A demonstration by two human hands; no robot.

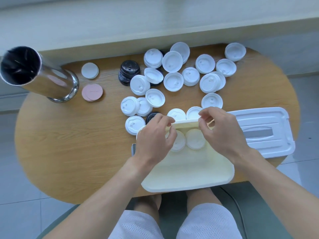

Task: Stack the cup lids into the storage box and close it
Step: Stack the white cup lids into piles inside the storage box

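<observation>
Surface: oval wooden table [69, 152], pale wall ledge across the top of the frame, tiled floor around.
Box: cream storage box [186, 171], open, at lower centre, near edge overhanging the table above my knees.
In box: two white cup lids [195, 138] lying flat side by side at its far end.
Left hand: my left hand [155, 135] sits over the box's far left corner, fingers curled, tips at the far rim; I cannot tell whether it pinches the rim or a lid.
Right hand: my right hand [222, 130] is over the far right corner, thumb and forefinger pinched together at the rim; what they clamp is unclear.
Box lid: white box cover [262, 133] lies flat at centre right, just beside the box.
Loose lids: scattered white lids [172, 62] across upper centre to upper right, some overlapping or stacked.
Black lids: short black stack [129, 69] left of the white ones.
Left side: steel cylinder [34, 73] at upper left, pink discs [92, 92] and a white disc [90, 70] beside it.
</observation>
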